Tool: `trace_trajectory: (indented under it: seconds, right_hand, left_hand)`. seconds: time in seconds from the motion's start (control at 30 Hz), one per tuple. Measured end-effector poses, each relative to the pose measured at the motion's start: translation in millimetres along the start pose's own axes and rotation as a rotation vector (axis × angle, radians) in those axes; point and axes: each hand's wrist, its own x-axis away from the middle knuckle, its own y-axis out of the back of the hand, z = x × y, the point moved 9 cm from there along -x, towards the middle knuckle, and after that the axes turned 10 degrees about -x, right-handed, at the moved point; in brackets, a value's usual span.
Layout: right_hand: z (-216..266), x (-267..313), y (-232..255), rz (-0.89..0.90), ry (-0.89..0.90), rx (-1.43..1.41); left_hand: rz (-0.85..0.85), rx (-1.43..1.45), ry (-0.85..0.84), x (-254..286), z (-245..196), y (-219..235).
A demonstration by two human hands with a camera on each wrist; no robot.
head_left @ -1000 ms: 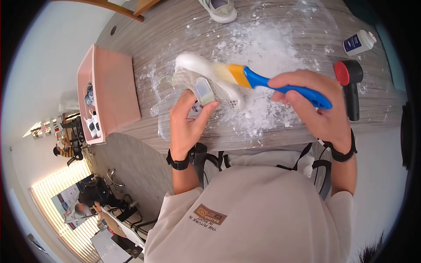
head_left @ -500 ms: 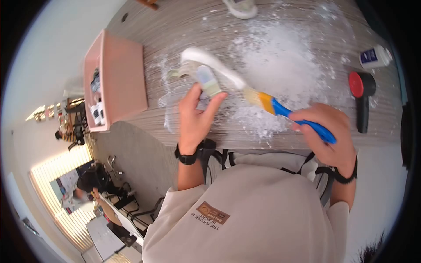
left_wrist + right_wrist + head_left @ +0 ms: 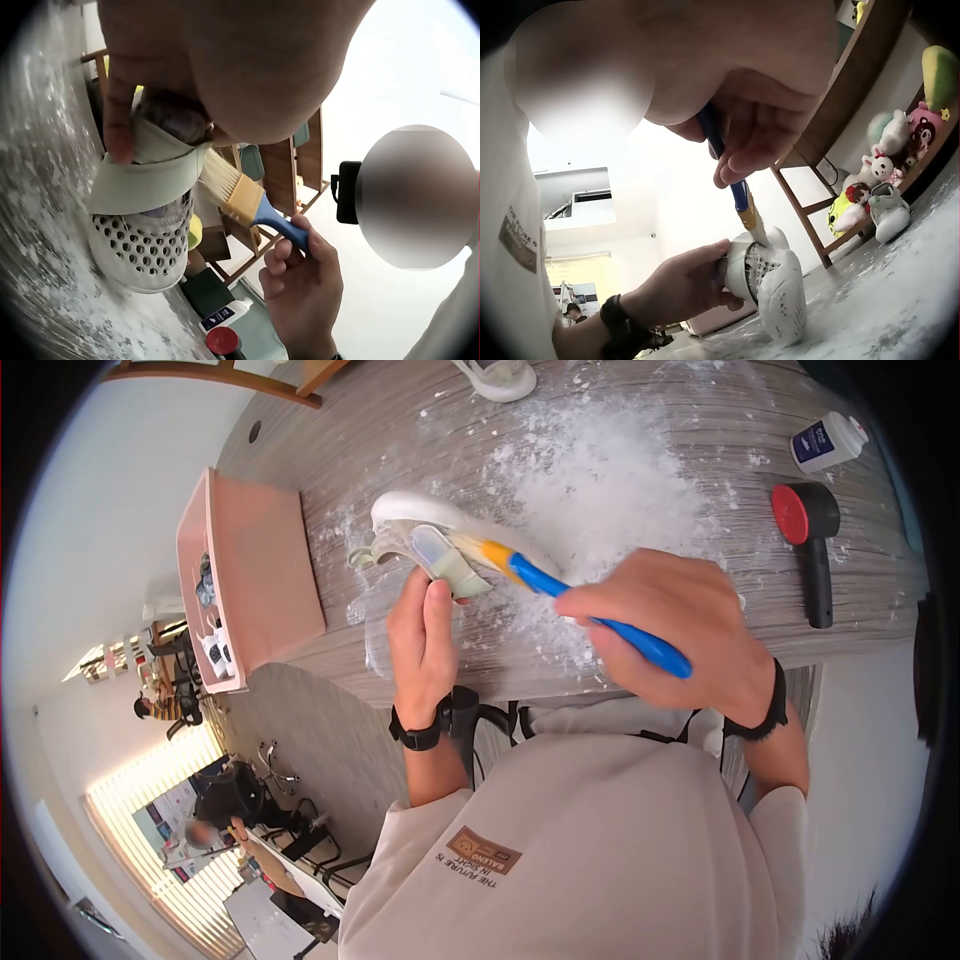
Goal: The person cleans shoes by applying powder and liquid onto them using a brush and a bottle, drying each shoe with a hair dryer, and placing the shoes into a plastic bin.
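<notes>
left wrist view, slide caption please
Left hand grips a perforated shoe at a white-smeared table while the right hand holds a blue-handled paintbrush beside its strap.

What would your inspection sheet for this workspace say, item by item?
Surface: wood-grain table, strewn with white powdery residue.
Job's things: perforated strap shoe, held tilted; blue-handled brush, bristles at the shoe.
Clutter: second shoe, white bottle with dark label, black handheld device with red round face (exact kind unclear).
Grippers: bare hands; left hand grips the shoe, right hand grips the brush handle.
Cables: nothing seen on the tabletop.
Surroundings: pink bin at the table's left end, plush toys, window blinds, people in the background.
</notes>
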Motion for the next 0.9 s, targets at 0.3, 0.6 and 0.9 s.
trace_trajectory:
  seconds: [0.3,0.6,0.9]
  right_hand:
    - [-11.4,45.8,32.3,0.018,-0.110,0.063]
    - [0.2,29.6,19.9,-0.025,0.022,0.043]
    - [-4.3,39.3,31.7,0.003,-0.020,0.079]
  left_hand:
    - [-0.070,0.020,0.063,-2.1,13.9,0.3]
    - [-0.066,0.014,0.032,-1.7,10.2,-1.7]
    - [-0.095,0.048,0.086,-1.0,14.8,0.6]
